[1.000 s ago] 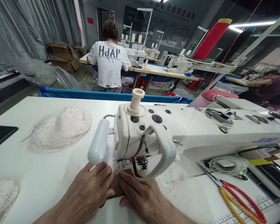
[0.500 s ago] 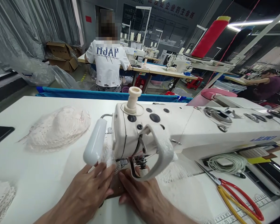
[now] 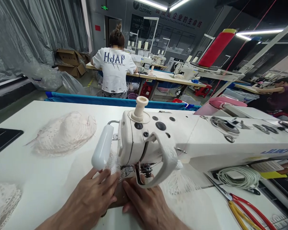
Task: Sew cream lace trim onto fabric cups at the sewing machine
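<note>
At the needle end of a white sewing machine (image 3: 156, 131), both of my hands are on white lace fabric (image 3: 114, 156). My left hand (image 3: 96, 191) is closed on the lace just left of the presser area, fingers bent and close together. Beside it, my right hand (image 3: 146, 198) is also closed on the fabric, its fingertips partly hidden behind the machine's curved white guard (image 3: 169, 156). A brown plate (image 3: 118, 196) shows between the hands. The needle itself is hidden. More of the sheer lace spreads out to the right, under the machine arm.
A pile of lace pieces (image 3: 66, 134) lies left, another (image 3: 3, 204) nearer me, beside a black phone (image 3: 4, 139). Scissors with red and yellow handles (image 3: 240, 204) and a coiled cord (image 3: 238, 176) lie right. A red thread cone (image 3: 217, 48) stands above. Co-workers (image 3: 116, 68) sit beyond.
The view has tilted upward slightly, so the machine and room sit a little lower and further right. My hands stay at the lace with hardly any visible movement.
</note>
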Motion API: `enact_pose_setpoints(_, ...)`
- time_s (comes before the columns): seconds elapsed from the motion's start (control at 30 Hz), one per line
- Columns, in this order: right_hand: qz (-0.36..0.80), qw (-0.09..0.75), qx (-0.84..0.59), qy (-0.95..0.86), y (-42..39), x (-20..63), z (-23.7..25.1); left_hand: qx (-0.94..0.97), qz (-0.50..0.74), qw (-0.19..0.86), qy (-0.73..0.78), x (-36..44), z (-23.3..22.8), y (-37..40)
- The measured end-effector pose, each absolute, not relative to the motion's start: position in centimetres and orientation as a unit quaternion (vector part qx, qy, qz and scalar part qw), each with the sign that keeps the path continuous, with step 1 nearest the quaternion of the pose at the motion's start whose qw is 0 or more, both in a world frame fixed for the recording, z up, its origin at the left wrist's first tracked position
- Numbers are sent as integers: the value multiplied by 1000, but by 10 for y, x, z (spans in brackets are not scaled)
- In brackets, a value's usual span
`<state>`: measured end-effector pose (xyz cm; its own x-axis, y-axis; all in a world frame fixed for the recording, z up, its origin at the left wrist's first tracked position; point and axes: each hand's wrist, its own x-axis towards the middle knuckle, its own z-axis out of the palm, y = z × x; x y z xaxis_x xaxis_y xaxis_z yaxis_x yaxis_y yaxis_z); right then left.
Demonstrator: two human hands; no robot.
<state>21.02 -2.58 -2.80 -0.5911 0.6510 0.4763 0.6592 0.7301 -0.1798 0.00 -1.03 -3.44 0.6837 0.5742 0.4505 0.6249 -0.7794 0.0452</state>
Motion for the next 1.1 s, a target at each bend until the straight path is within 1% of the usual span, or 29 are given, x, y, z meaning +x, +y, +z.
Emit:
enact_pose_setpoints(0.13, -10, 246, -372, -895, -24, 208, -27, -916, -239, 44, -321, -1, -27, -5)
enact_pose_setpoints(0.33, -3, 224, -380, -898, -22, 205, -28, -916, -221, 24, -333, -5, -16, 3)
enact_pose_setpoints(0.53, -33, 261, -370, -891, -22, 209, -27, -909, -186, 24, -373, -2, -11, 5)
enact_pose_setpoints(0.7, -40, 248, -361, -898, -27, 205, -22, -905, -142, 41, -399, 7, -14, -10)
enact_pose_setpoints(0.8, -31, 258, -341, -903, -30, 202, -19, -897, -168, 72, -402, 12, -15, -34)
enact_pose_setpoints(0.83, -20, 268, -338, -902, -32, 201, -18, -897, -183, 67, -396, 13, -14, -42)
enact_pose_setpoints(0.9, 11, 285, -340, -896, -34, 201, -17, -905, -191, 21, -380, 12, -9, -53)
enact_pose_setpoints(1.0, 32, 282, -352, -892, -35, 203, -19, -914, -186, -44, -358, 9, 2, -51)
enact_pose_setpoints(1.03, 27, 277, -356, -892, -34, 204, -20, -916, -185, -45, -355, 8, 5, -46)
enact_pose_setpoints(1.1, 7, 279, -363, -889, -32, 207, -22, -919, -176, -7, -352, 9, 6, -35)
